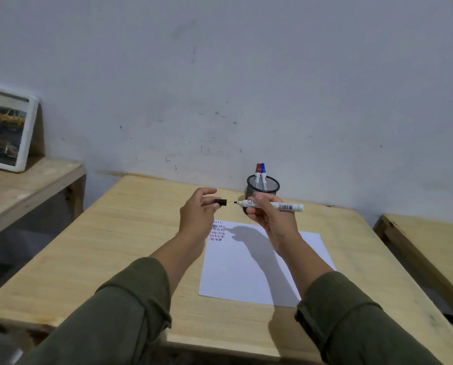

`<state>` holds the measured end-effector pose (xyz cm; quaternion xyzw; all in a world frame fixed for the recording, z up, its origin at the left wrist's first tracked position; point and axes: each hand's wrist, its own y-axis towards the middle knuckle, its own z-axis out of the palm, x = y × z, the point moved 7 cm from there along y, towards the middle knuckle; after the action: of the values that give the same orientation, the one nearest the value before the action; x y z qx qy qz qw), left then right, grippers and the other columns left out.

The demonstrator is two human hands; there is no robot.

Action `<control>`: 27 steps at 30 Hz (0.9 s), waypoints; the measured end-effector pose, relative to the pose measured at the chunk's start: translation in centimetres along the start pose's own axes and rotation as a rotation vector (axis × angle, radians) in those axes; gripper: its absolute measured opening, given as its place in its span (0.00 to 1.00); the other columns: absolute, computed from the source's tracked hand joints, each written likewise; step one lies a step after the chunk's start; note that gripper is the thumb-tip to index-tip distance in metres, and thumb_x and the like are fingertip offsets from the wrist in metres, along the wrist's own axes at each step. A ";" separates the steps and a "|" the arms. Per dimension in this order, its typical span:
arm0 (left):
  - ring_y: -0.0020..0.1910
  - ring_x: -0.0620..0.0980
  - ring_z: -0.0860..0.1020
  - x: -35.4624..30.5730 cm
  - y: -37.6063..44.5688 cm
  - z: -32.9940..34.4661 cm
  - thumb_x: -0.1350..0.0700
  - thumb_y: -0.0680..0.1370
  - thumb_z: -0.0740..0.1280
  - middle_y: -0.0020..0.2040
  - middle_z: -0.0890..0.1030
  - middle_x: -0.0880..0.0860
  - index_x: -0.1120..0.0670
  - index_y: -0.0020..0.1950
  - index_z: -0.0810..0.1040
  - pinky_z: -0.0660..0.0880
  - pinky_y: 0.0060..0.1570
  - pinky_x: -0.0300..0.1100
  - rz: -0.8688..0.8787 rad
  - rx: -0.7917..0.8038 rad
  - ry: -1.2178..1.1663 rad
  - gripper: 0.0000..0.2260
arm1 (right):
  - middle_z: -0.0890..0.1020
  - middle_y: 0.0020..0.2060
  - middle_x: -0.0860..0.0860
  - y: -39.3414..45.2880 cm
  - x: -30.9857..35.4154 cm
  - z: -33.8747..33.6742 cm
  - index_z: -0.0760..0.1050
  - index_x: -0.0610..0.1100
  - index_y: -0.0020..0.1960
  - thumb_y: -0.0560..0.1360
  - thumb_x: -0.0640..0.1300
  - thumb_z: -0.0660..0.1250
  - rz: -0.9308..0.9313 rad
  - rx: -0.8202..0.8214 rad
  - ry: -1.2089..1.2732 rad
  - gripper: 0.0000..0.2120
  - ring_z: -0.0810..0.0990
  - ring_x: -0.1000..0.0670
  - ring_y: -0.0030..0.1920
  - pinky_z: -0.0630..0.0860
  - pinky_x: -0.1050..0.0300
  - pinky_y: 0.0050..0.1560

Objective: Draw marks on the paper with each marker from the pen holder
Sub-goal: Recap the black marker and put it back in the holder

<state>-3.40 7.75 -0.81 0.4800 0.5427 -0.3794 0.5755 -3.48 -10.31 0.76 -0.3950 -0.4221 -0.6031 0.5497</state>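
Note:
My right hand (269, 216) holds a white marker (286, 206) level above the paper, its bare black tip pointing left. My left hand (197, 214) pinches the black cap (220, 202) a short gap away from that tip. The white paper (249, 270) lies on the wooden table below, with rows of short red, blue and black marks (217, 232) in its far left corner. A black mesh pen holder (262, 186) stands at the back by the wall, behind my right hand, with a red-capped marker (257, 173) and a blue-capped marker (263, 173) upright in it.
The light wooden table (120, 248) ends at the wall. A lower wooden shelf (22, 191) to the left carries a framed picture (4, 130). Another wooden table (431, 246) stands to the right across a narrow gap.

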 end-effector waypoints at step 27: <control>0.44 0.50 0.81 -4.6 -0.3 3.7 0.66 0.76 0.64 0.47 0.81 0.59 0.57 0.50 0.79 0.77 0.57 0.43 0.038 0.231 -0.028 0.07 | 0.80 0.38 0.43 0.3 4.7 0.4 0.77 0.39 0.48 0.75 0.36 0.66 -0.010 0.132 -0.015 0.03 0.81 0.52 0.30 0.80 0.62 0.36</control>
<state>-3.34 3.72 3.50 0.5478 0.4782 -0.4351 0.5310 -3.61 -11.50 5.29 -0.3602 -0.4668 -0.5739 0.5683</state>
